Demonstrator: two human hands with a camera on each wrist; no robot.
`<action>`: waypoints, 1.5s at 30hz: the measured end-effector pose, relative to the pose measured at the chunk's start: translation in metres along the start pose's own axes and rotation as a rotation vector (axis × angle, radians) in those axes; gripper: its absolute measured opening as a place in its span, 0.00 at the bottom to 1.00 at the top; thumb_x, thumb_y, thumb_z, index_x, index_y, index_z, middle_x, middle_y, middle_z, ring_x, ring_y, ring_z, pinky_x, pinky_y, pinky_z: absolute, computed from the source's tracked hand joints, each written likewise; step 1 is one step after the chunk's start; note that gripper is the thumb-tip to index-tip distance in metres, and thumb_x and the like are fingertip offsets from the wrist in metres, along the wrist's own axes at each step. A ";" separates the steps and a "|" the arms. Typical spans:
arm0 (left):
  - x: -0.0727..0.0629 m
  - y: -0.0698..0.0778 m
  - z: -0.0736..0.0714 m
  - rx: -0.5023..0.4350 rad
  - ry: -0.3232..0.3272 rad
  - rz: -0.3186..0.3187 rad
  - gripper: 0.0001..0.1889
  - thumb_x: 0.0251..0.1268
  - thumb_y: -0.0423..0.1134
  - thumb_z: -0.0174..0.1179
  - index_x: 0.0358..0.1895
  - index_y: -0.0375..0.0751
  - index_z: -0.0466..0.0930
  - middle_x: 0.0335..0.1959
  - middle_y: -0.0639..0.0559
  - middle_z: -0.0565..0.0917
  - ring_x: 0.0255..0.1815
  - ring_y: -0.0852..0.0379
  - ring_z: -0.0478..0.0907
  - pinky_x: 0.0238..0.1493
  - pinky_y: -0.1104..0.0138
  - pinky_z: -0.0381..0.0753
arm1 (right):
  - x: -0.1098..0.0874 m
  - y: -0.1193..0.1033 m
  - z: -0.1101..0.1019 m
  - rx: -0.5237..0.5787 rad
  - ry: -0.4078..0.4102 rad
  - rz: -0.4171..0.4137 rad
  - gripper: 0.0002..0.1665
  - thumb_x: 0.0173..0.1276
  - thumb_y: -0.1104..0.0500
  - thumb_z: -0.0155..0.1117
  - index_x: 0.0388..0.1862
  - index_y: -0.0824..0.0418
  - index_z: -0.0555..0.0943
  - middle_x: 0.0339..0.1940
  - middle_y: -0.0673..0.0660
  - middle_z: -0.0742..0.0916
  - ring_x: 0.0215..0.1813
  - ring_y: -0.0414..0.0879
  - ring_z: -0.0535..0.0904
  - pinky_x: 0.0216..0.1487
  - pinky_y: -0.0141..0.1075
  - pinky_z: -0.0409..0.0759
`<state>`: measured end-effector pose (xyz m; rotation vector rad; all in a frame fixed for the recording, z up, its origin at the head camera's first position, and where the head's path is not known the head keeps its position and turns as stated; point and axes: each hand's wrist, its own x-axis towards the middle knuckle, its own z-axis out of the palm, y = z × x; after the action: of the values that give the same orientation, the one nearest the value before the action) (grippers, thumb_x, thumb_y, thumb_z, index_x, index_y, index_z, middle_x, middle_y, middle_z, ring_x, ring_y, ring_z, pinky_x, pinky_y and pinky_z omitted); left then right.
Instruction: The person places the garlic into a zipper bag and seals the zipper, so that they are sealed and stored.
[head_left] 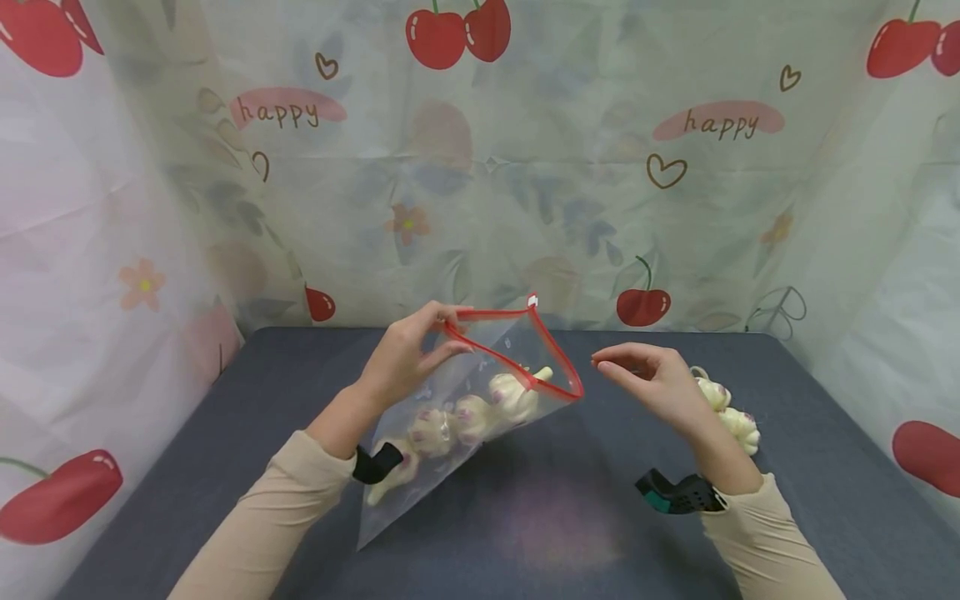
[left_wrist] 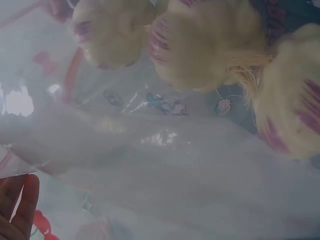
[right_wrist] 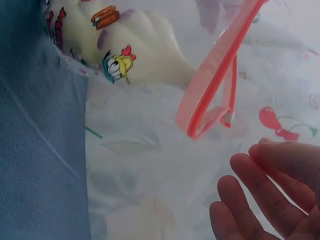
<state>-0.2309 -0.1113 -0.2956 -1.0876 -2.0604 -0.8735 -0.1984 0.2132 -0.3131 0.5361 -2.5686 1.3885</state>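
A clear zip bag (head_left: 553,350) with a red zip edge hangs tilted above the table, its mouth spread wide toward the right. My left hand (head_left: 401,354) pinches the far left part of that edge between thumb and fingers. Several garlic bulbs (head_left: 472,419) lie in a row along the bag's lower side; the left wrist view shows them through the plastic. My right hand (head_left: 660,379) hovers to the right of the bag mouth, apart from it. Its fingers (right_wrist: 245,172) are loosely bent in the right wrist view, and nothing is held.
More garlic bulbs (head_left: 740,431) rest on the dark table (head_left: 555,517) at the right, partly hidden behind my right hand and forearm. A cherry-print curtain (head_left: 495,217) encloses the back and sides. Black bands (head_left: 678,493) sit on both wrists.
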 end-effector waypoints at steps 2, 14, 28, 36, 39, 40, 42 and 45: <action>0.000 0.000 -0.002 -0.008 0.004 0.003 0.17 0.47 0.33 0.70 0.37 0.37 0.70 0.47 0.41 0.84 0.37 0.52 0.84 0.36 0.63 0.81 | -0.001 0.001 -0.002 -0.001 -0.003 0.010 0.16 0.66 0.56 0.62 0.49 0.62 0.81 0.41 0.39 0.85 0.42 0.29 0.81 0.44 0.28 0.78; 0.002 -0.002 -0.008 -0.040 0.009 -0.017 0.18 0.47 0.32 0.69 0.39 0.35 0.71 0.50 0.40 0.83 0.41 0.50 0.84 0.43 0.62 0.82 | -0.007 0.011 -0.016 -0.024 0.040 0.028 0.15 0.67 0.56 0.61 0.49 0.62 0.81 0.39 0.32 0.84 0.44 0.30 0.81 0.44 0.24 0.77; -0.001 -0.004 -0.007 -0.047 0.011 -0.020 0.18 0.46 0.32 0.69 0.39 0.36 0.70 0.50 0.40 0.83 0.40 0.50 0.84 0.39 0.61 0.82 | -0.020 0.027 -0.035 -0.098 0.082 0.106 0.19 0.68 0.50 0.58 0.53 0.59 0.79 0.40 0.27 0.81 0.42 0.22 0.77 0.43 0.22 0.75; -0.002 -0.003 -0.006 -0.057 0.005 -0.022 0.19 0.46 0.31 0.69 0.40 0.35 0.70 0.51 0.39 0.82 0.41 0.49 0.84 0.41 0.61 0.82 | -0.031 0.050 -0.057 -0.140 0.164 0.149 0.20 0.68 0.49 0.58 0.53 0.59 0.79 0.36 0.22 0.79 0.39 0.18 0.76 0.38 0.19 0.74; -0.003 -0.004 -0.006 -0.061 0.002 -0.023 0.19 0.47 0.33 0.68 0.41 0.34 0.70 0.51 0.39 0.82 0.41 0.49 0.84 0.40 0.59 0.82 | -0.036 0.057 -0.064 -0.143 0.202 0.173 0.18 0.68 0.49 0.58 0.51 0.57 0.80 0.34 0.21 0.79 0.37 0.18 0.75 0.36 0.19 0.73; -0.003 -0.004 -0.006 -0.062 0.001 -0.025 0.18 0.48 0.33 0.68 0.41 0.34 0.70 0.51 0.39 0.82 0.41 0.48 0.84 0.41 0.59 0.82 | -0.038 0.059 -0.066 -0.146 0.213 0.184 0.18 0.68 0.49 0.58 0.51 0.57 0.80 0.34 0.21 0.78 0.37 0.17 0.75 0.36 0.19 0.73; -0.003 -0.004 -0.006 -0.064 -0.002 -0.031 0.18 0.49 0.35 0.67 0.40 0.34 0.70 0.51 0.39 0.82 0.42 0.48 0.84 0.42 0.59 0.82 | -0.042 0.064 -0.070 -0.151 0.235 0.215 0.17 0.67 0.48 0.58 0.50 0.54 0.80 0.34 0.20 0.78 0.36 0.17 0.74 0.35 0.20 0.74; -0.004 -0.003 -0.005 -0.065 -0.004 -0.040 0.17 0.49 0.35 0.68 0.39 0.35 0.70 0.50 0.39 0.82 0.44 0.48 0.84 0.43 0.60 0.82 | -0.047 0.074 -0.076 -0.152 0.252 0.278 0.20 0.67 0.45 0.58 0.53 0.53 0.79 0.35 0.20 0.76 0.37 0.16 0.72 0.35 0.21 0.73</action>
<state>-0.2307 -0.1185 -0.2964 -1.0863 -2.0760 -0.9655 -0.1850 0.3246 -0.3428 -0.0225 -2.5790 1.2291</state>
